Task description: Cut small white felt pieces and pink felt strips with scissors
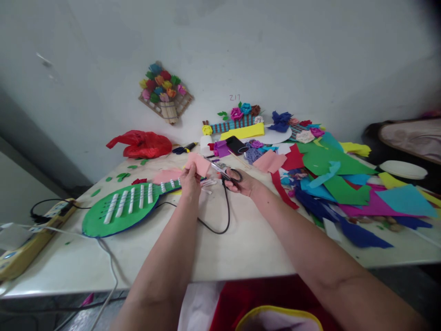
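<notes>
Between the fingers of my left hand point(190, 182) is a piece of pink paper point(199, 162), held up above the table. My right hand point(244, 184) grips black-handled scissors point(223, 172), whose blades point left and reach the paper's right edge. Whether the blades are cutting into it I cannot tell. Just left of my left hand lies a green paper lute shape point(120, 209) with a blue rim and white rolled strips across it. More pink paper point(167, 175) lies behind its neck. Small white rolls point(208, 183) rest beneath my hands.
Coloured paper scraps point(347, 188) heap over the table's right side. A black phone point(236, 145), yellow paper point(243, 132) and paper flowers point(245, 110) sit at the back. A red plastic bag point(139, 144) is at back left. A power strip point(37, 234) and cables line the left edge.
</notes>
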`<state>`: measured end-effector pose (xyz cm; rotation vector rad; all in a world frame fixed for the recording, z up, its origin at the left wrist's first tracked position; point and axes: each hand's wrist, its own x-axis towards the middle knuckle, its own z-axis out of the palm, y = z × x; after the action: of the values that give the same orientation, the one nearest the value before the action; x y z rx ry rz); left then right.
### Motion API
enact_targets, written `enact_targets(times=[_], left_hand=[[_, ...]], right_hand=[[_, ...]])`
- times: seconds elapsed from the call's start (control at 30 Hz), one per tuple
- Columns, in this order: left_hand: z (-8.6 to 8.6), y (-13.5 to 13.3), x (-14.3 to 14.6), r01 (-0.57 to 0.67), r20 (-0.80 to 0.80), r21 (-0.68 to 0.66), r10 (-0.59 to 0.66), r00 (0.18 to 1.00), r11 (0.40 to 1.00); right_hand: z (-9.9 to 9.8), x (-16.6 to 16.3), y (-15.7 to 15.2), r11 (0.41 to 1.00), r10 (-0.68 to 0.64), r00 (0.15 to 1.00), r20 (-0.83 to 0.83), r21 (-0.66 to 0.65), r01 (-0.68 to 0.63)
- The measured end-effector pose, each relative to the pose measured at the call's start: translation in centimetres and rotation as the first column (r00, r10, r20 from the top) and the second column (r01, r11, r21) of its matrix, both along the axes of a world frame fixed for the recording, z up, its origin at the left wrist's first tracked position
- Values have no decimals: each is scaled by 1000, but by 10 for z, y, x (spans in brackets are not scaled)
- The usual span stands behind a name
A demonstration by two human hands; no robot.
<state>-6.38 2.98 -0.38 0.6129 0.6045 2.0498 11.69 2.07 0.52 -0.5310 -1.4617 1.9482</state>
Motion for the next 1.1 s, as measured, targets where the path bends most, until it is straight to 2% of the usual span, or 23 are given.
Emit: enact_targets(times=[0.3, 0.57, 0.83, 1.1], left_hand=[[3, -3, 5, 63, -61, -1, -63, 996, 998], [1, -2, 5, 74, -46, 11, -73, 996, 997], [1, -4, 4, 75, -65, -15, -76, 995, 997], [5, -8, 9, 104, -110, 4, -103, 989, 995]], right_hand=[[-6, 3, 5, 989, 142, 987, -71, -35, -145], [-4, 2, 2, 972, 232, 965, -119, -4, -234], [-6, 3, 6, 986, 160, 980, -117, -17, -164], [-6, 1, 4, 983, 180, 976, -120, -14, -183]])
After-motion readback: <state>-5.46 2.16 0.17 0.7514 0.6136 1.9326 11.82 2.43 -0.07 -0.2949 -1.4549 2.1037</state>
